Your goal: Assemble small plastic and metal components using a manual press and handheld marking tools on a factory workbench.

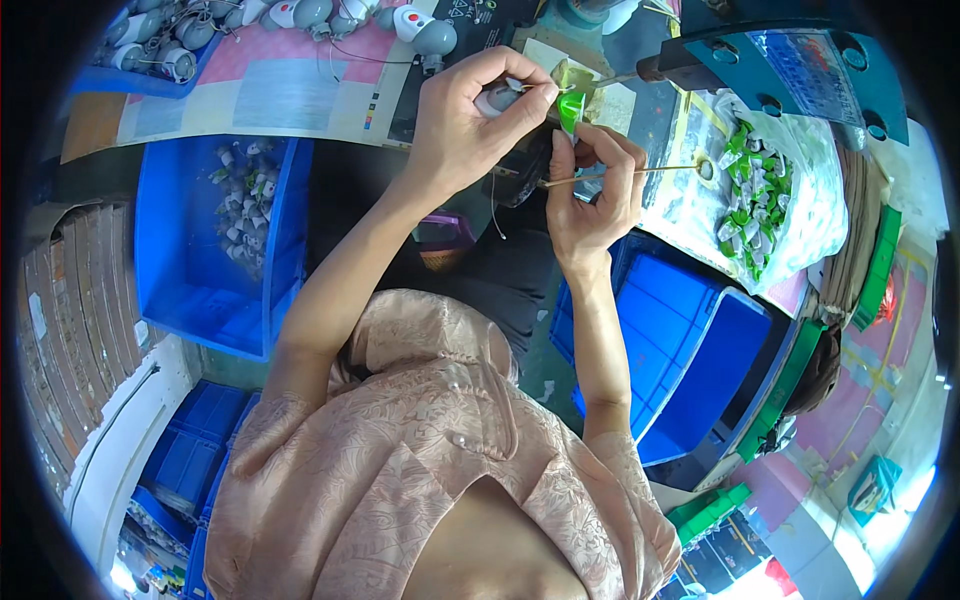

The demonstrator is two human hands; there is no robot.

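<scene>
My left hand (470,125) is closed on a small grey and white rounded part (497,97), with its thumb and forefinger pinched together. A fine pale wire (495,212) hangs below that hand. Right beside it, my right hand (597,200) pinches a small green and white plastic piece (571,110) between thumb and fingers. A thin brown stick (655,169) also passes through the fingers of my right hand and points to the right. The two hands almost meet at the bench edge. Where the two parts come together is partly hidden by my fingertips.
A teal machine (790,75) with bolts stands at the far right. Several green and white pieces fill a clear plastic bag (815,215). Grey and white parts (425,30) with wires lie at the back left. Blue bins (160,230) flank my lap.
</scene>
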